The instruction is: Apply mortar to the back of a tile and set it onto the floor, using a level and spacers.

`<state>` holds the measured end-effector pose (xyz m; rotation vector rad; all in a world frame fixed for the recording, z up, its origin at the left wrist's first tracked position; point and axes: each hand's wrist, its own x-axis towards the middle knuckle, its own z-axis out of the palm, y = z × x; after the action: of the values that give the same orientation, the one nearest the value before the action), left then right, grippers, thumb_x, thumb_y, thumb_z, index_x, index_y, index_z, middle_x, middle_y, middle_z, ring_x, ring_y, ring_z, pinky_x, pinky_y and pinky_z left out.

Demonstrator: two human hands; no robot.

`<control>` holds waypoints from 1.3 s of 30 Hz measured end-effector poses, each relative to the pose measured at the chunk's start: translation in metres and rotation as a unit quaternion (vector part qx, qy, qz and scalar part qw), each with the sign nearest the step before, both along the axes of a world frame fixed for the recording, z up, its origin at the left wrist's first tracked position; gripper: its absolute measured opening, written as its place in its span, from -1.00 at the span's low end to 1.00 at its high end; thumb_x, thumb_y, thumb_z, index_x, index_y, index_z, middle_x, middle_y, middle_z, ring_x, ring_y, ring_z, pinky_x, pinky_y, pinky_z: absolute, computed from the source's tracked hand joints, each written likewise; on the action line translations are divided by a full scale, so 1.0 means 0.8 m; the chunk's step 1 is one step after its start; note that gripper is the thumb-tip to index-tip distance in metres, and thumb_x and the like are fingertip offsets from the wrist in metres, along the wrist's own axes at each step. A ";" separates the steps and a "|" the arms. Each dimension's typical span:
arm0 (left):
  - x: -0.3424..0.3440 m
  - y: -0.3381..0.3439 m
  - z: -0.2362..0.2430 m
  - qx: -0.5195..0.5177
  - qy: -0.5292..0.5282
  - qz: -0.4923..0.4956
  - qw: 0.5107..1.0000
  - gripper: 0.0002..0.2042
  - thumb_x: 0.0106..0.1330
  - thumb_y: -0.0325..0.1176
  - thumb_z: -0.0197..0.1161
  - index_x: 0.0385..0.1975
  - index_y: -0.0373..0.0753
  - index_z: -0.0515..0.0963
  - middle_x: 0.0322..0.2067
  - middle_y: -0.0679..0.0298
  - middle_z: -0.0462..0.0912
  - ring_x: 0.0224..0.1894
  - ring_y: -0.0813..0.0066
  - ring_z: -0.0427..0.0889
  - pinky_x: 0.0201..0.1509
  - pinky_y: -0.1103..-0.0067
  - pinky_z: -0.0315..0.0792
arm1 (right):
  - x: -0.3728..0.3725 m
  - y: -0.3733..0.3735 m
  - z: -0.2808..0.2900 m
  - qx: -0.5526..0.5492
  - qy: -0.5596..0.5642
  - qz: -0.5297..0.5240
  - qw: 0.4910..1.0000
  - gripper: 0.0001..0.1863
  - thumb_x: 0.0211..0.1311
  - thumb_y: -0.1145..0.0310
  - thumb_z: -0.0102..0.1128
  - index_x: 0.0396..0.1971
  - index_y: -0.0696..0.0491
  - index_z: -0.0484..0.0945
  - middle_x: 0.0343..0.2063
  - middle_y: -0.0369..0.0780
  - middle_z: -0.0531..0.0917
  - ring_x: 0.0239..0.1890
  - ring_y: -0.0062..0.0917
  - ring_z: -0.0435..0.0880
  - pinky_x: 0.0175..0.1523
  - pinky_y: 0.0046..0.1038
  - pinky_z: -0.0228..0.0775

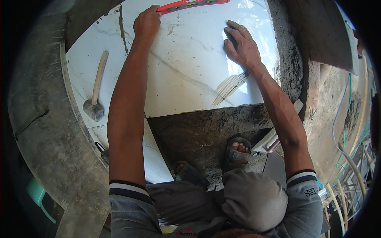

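Observation:
At the far edge of a glossy white marbled tile (186, 79), my left hand (147, 23) is closed at the left end of a red spirit level (194, 4). The level lies across the tile, partly cut off by the top of the picture. My right hand (243, 45) rests on the tile's right part, fingers bent a little and apart, holding nothing. Dark grey mortar smears (230, 88) streak the tile just below my right wrist. Left of my left forearm, a mallet (95, 87) with a pale wooden handle and dark head lies on a neighbouring tile.
Rough mortar bed (291, 59) borders the tile on the right. Below its near edge is dark bare ground (186, 135), where my sandalled feet (238, 152) stand. A trowel-like tool (270, 142) lies by my right elbow. A concrete ledge (43, 99) curves along the left.

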<state>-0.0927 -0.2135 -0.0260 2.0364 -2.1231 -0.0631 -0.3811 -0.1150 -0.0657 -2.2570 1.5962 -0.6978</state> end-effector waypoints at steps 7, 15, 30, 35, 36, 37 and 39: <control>0.016 0.000 -0.009 0.056 0.088 0.037 0.994 -0.46 0.33 0.09 -0.04 0.19 -0.10 0.26 0.04 0.01 0.48 -0.11 0.16 0.55 0.04 0.29 0.36 | 0.000 -0.001 0.002 0.020 -0.003 -0.004 1.000 -0.55 0.14 0.23 0.02 0.04 0.06 0.43 0.21 -0.20 0.32 0.28 -0.27 0.20 0.38 -0.30 0.00; 0.026 0.174 0.007 0.112 0.019 -0.047 0.992 -0.31 0.15 -0.19 0.26 0.28 -0.15 0.12 0.24 -0.14 0.13 0.27 -0.09 0.17 0.28 0.28 0.17 | -0.002 0.001 0.002 0.009 -0.012 0.002 1.000 -0.55 0.15 0.23 0.02 0.04 0.06 0.43 0.20 -0.20 0.32 0.27 -0.25 0.21 0.38 -0.32 0.00; 0.160 0.298 0.018 0.198 0.035 0.122 0.972 -0.07 -0.06 0.06 0.37 0.30 -0.21 0.06 0.26 -0.21 0.08 0.26 -0.16 0.17 0.26 0.12 0.12 | 0.003 -0.007 0.017 -0.003 -0.142 -0.016 0.990 -0.62 0.12 0.43 0.02 -0.01 0.13 0.46 0.18 -0.06 0.33 0.20 -0.22 0.34 0.28 -0.34 0.16; 0.151 0.292 0.019 0.222 0.029 0.166 0.960 -0.04 -0.08 0.08 0.37 0.29 -0.27 0.06 0.27 -0.19 0.06 0.26 -0.12 0.17 0.27 0.07 0.05 | 0.029 -0.075 0.043 -0.101 -0.039 -0.012 0.994 -0.57 0.06 0.49 0.08 0.02 0.09 0.44 0.09 -0.08 0.44 0.15 -0.21 0.37 0.25 -0.30 0.19; 0.148 0.291 0.020 0.224 0.026 0.174 0.959 -0.02 -0.09 0.09 0.38 0.29 -0.29 0.05 0.27 -0.18 0.05 0.27 -0.12 0.16 0.27 0.07 0.03 | 0.038 -0.093 0.049 -0.113 -0.013 0.006 0.993 -0.54 0.04 0.49 0.09 0.03 0.06 0.43 0.08 -0.11 0.45 0.17 -0.21 0.35 0.26 -0.25 0.16; 0.145 0.290 0.021 0.231 0.024 0.182 0.956 0.00 -0.10 0.10 0.38 0.29 -0.30 0.04 0.28 -0.18 0.05 0.27 -0.12 0.16 0.28 0.06 0.00 | 0.049 -0.109 0.055 -0.120 -0.014 0.011 0.993 -0.54 0.04 0.49 0.09 0.03 0.06 0.43 0.08 -0.11 0.45 0.17 -0.21 0.35 0.26 -0.25 0.16; 0.143 0.288 0.023 0.217 0.031 0.184 0.958 0.01 -0.11 0.09 0.39 0.29 -0.33 0.03 0.28 -0.19 0.04 0.27 -0.15 0.15 0.29 0.08 -0.01 | 0.072 -0.136 0.066 -0.074 0.081 0.040 0.993 -0.51 0.01 0.48 0.08 0.05 0.03 0.42 0.09 -0.14 0.44 0.20 -0.25 0.31 0.28 -0.22 0.12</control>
<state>0.0219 0.0169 -0.0080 2.6001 -1.7695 -0.5744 -0.3232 -0.2236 -0.0130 -2.5284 1.5597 -0.6466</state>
